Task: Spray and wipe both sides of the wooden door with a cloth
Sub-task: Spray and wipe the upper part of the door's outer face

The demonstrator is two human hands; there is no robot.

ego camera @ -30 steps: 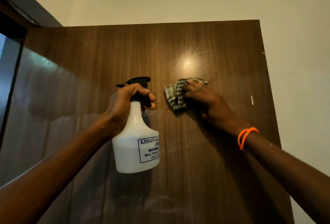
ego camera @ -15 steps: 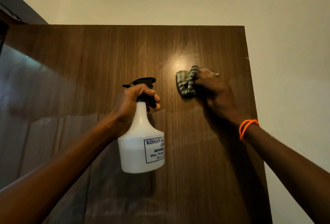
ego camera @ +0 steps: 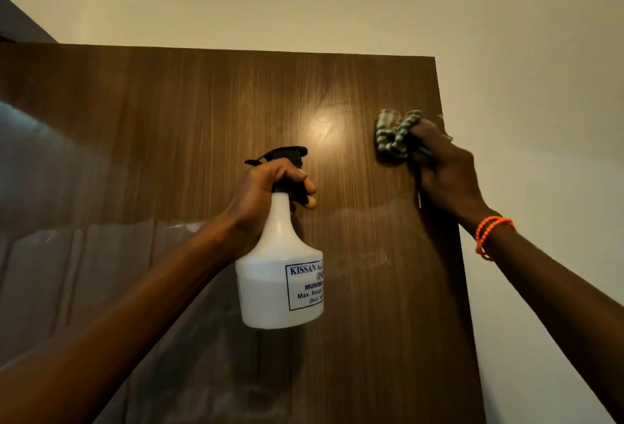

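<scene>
Gripping the spray bottle [ego camera: 279,271] by its neck, the left hand [ego camera: 266,194] waits; the right hand [ego camera: 445,170] bunches the checked cloth [ego camera: 393,135].
Over the last second the cloth has slid from mid-panel to the wooden door [ego camera: 169,136]'s upper right edge, finishing that strip; the glossy veneer shows glare.

We see the door [ego camera: 202,140] as dark wood-grain veneer, smooth and glossy, throwing back a bright glare and hazy reflections. The spray bottle [ego camera: 275,275] looks like milky matt plastic with a paper label and black plastic trigger. The cloth [ego camera: 393,135] is soft checked fabric, crumpled. The wall [ego camera: 540,86] is matt paint.
</scene>
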